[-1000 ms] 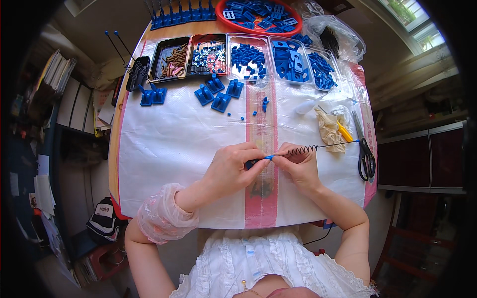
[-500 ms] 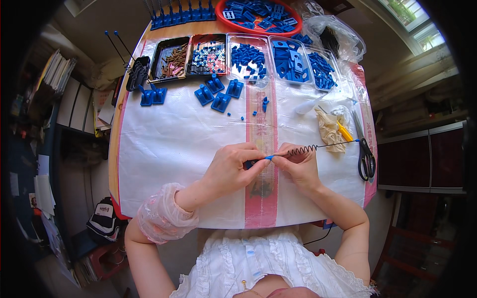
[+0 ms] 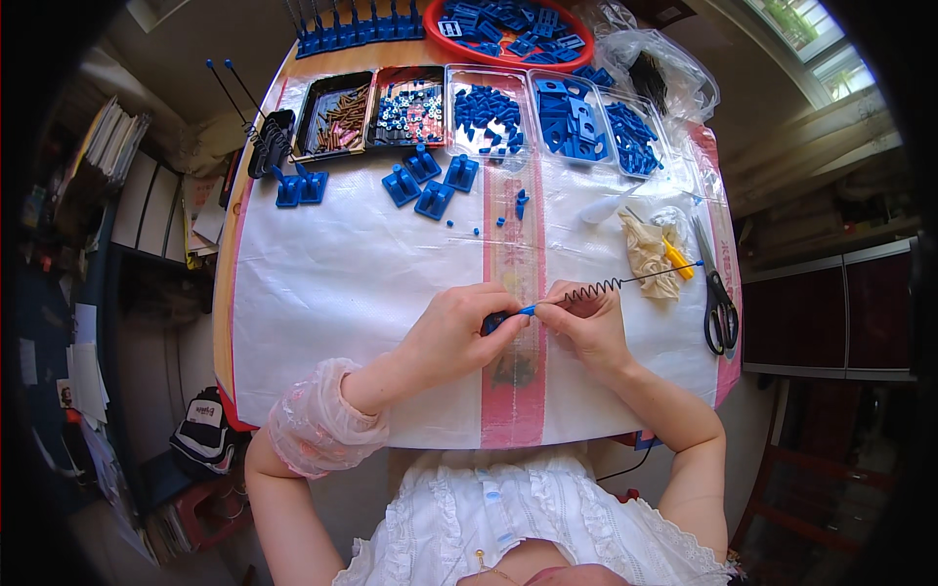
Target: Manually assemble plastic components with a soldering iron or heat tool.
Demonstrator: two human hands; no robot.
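Pinching a small blue plastic piece [image 3: 510, 314] between both hands, the person works over the white plastic sheet [image 3: 342, 283] covering the table. Left hand [image 3: 459, 332] has fingers curled shut around the blue piece, likely to steady it. Right hand [image 3: 584, 322] has fingertips closed on the near end of the thin black coiled wire spring [image 3: 596, 287] right where it meets the piece — its straight tail runs off right, towards a crumpled beige cloth [image 3: 649, 256] and black-handled scissors [image 3: 719, 311]. Farther out, loose blue bracket parts [image 3: 430, 186] lie on the sheet. At the far edge sit a row of trays [image 3: 489, 117] sorted with blue parts and small hardware — probably kept within reach — and a red round bowl [image 3: 508, 24] of more blue pieces.
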